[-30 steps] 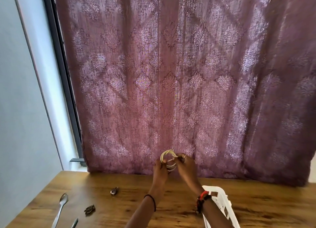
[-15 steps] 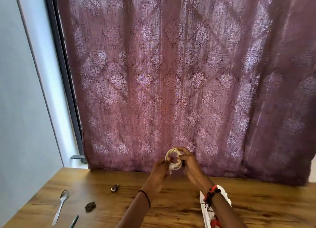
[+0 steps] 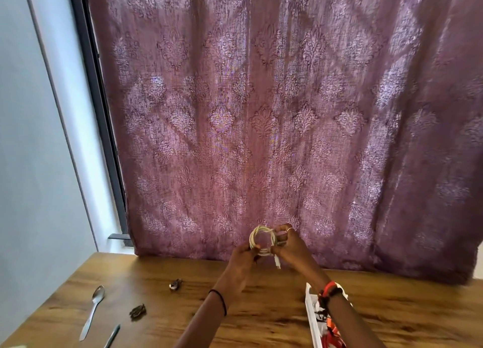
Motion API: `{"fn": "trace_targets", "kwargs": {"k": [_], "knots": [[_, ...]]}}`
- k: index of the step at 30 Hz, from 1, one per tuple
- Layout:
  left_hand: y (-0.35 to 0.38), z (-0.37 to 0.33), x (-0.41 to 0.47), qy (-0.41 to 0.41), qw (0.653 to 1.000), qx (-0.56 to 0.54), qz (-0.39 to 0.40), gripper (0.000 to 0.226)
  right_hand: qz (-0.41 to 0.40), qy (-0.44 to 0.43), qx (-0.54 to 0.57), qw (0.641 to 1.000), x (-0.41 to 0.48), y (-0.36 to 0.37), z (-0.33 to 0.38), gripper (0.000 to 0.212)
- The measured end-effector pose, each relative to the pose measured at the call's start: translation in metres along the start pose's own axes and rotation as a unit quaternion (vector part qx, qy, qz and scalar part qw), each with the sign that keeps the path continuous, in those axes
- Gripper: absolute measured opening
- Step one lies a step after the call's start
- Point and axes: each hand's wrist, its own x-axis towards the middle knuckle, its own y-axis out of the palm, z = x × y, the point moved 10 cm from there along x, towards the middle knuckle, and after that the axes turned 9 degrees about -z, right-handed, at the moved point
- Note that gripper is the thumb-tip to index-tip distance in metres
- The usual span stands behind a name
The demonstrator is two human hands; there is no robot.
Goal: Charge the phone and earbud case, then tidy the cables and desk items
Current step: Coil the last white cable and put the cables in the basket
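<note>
Tidying step: left hand [image 3: 243, 256], right hand [image 3: 290, 248] both pinching coiled white charging cable [image 3: 262, 241], 12 o'clock over wooden surface [image 3: 405, 308]. Next: tuck dangling plug end [image 3: 277, 263].

The white cable [image 3: 262, 240] is wound into a small round coil (several loops). It is held upright in the air above the desk's [image 3: 167, 319] far edge, pinched between left hand [image 3: 243, 256] and right hand [image 3: 290, 245], with one plug end dangling below.
</note>
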Motion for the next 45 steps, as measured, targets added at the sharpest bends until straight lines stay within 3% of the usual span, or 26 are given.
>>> {"fn": "trace_targets", "kwargs": {"k": [5,9,12,14,18,21,24,27,31,36,40,45], "knots": [[0.005,0.004,-0.003,-0.020,0.997,-0.069,0.026,0.018,-0.054,-0.022,-0.005,0.998,0.001,-0.011,0.003,0.024],[0.016,0.011,-0.014,-0.078,0.985,-0.125,0.094,0.023,-0.027,-0.065,-0.009,0.997,-0.001,-0.012,0.016,0.023],[0.017,0.022,-0.018,-0.136,0.980,-0.064,0.134,0.020,0.017,-0.097,-0.049,0.994,-0.002,-0.007,0.023,0.028],[0.013,0.022,-0.017,-0.143,0.978,-0.011,0.150,0.034,0.045,-0.105,-0.064,0.991,-0.001,-0.004,0.024,0.030],[0.012,0.018,-0.012,-0.168,0.967,-0.032,0.189,0.059,0.093,-0.131,-0.075,0.984,-0.003,0.004,0.026,0.029],[0.011,0.024,-0.013,-0.183,0.957,0.020,0.225,0.069,0.100,-0.147,-0.083,0.981,-0.005,0.009,0.031,0.027],[0.010,0.033,-0.014,-0.218,0.948,0.001,0.233,0.070,0.113,-0.152,-0.087,0.978,-0.006,0.014,0.034,0.027],[0.012,0.026,-0.014,-0.195,0.955,-0.047,0.219,0.058,0.122,-0.151,-0.105,0.975,-0.009,0.017,0.034,0.029],[0.014,0.016,-0.012,-0.160,0.962,-0.097,0.197,0.046,0.068,-0.197,-0.137,0.969,-0.014,0.014,0.044,0.036],[0.014,0.012,-0.011,-0.154,0.957,-0.173,0.175,0.026,-0.031,-0.267,-0.213,0.939,-0.029,0.006,0.048,0.030],[0.015,0.006,-0.011,-0.140,0.954,-0.204,0.168,0.027,-0.110,-0.236,-0.203,0.944,-0.036,-0.003,0.041,0.031],[0.013,0.006,-0.007,-0.108,0.958,-0.218,0.149,0.026,-0.094,-0.214,-0.207,0.950,-0.045,0.005,0.043,0.043]]}}
